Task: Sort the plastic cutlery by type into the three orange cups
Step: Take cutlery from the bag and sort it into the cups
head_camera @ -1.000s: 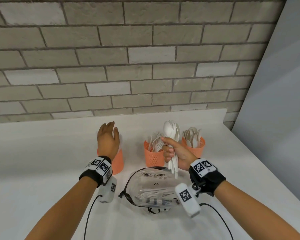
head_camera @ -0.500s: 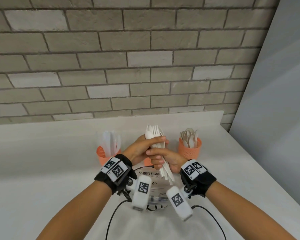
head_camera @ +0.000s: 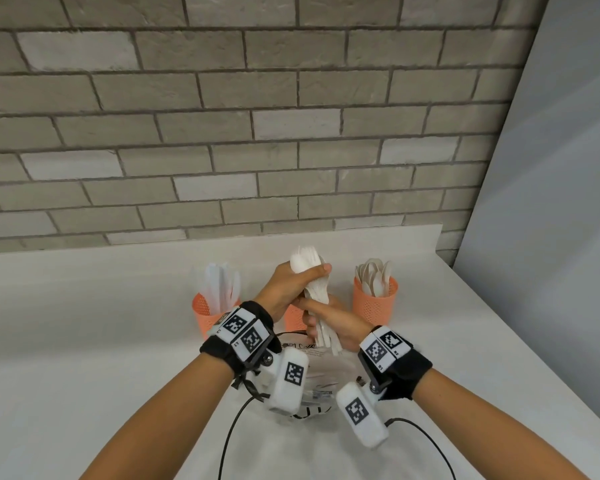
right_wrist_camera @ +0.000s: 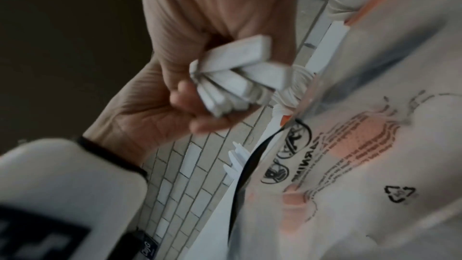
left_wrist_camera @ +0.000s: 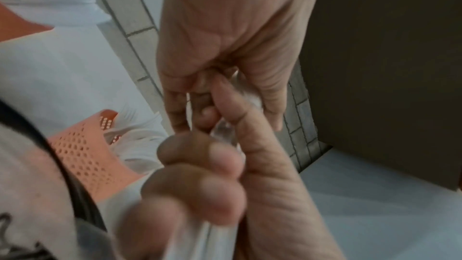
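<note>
Gripping one bundle of white plastic cutlery between them, both hands meet above the middle of the white desk in the head view. The left hand has fingers and thumb curled round the upper part, where fork tines stick out. The right hand is closed round the handles just below, touching the left. Three orange cups stand in a row behind: the left cup holds knives, the right cup holds spoons, and the middle cup is mostly hidden by the hands. A clear plastic bag lies under the wrists.

From the left wrist, the fingers of the left hand wrap the blurred cutlery, with the right hand just beyond and a perforated orange cup beside them.

From the right wrist, the right hand clutches the fanned handle ends, the printed bag close alongside.
</note>
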Tool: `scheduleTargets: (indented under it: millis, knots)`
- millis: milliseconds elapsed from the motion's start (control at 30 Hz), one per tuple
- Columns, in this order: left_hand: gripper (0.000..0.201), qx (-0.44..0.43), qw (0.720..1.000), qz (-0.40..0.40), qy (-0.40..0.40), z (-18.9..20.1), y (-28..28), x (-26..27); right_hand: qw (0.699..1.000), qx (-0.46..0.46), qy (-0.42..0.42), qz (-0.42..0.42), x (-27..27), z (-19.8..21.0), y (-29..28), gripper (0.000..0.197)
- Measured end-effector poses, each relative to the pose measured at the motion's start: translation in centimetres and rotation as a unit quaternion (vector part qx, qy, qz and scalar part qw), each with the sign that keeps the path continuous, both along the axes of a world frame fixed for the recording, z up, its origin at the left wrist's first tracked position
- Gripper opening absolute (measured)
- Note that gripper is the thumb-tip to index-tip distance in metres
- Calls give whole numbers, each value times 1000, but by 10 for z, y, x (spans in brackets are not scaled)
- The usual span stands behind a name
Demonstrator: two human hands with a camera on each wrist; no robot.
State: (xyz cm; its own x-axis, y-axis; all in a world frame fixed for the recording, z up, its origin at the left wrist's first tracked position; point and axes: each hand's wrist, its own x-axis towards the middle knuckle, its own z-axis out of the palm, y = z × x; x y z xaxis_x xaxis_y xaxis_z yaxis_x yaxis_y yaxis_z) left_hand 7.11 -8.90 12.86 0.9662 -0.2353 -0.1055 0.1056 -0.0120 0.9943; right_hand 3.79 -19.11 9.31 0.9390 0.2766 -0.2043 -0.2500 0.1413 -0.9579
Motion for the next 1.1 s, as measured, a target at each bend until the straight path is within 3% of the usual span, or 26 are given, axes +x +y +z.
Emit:
scheduleTargets:
  millis: [100, 233, 400, 533, 667, 800, 933, 1100]
  knots:
    - [52, 58, 995, 58, -56, 3, -2, 1, 993, -45, -44, -100, 1, -8, 0, 14]
    - [56, 85, 985, 112, -97, 6, 0, 1, 974, -115, -103, -164, 3, -13, -1, 17]
    - [44, 153, 971, 132, -126, -1, -4, -5, 973, -122, -111, -160, 2, -15, 2, 20]
    - [33, 173, 968, 127, -132, -3, -4, -5, 985, -52, -80, -141, 0, -17, -1, 11]
    - [28, 107, 981, 131, -90, 1, 1, -3, 993, 35, -23, -113, 1, -19, -7, 12]
    - [31, 98, 988, 104, -53, 2, 4, 0, 993, 41, -34, -103, 1, -18, -11, 19]
    - [41, 153, 974, 108, -126, -1, 4, -3, 991, 8, -74, -111, -1, -17, -13, 21]
    - [28, 182, 958, 120, -185, 1, -3, -6, 987, -12, -110, -120, -3, -17, -13, 19]
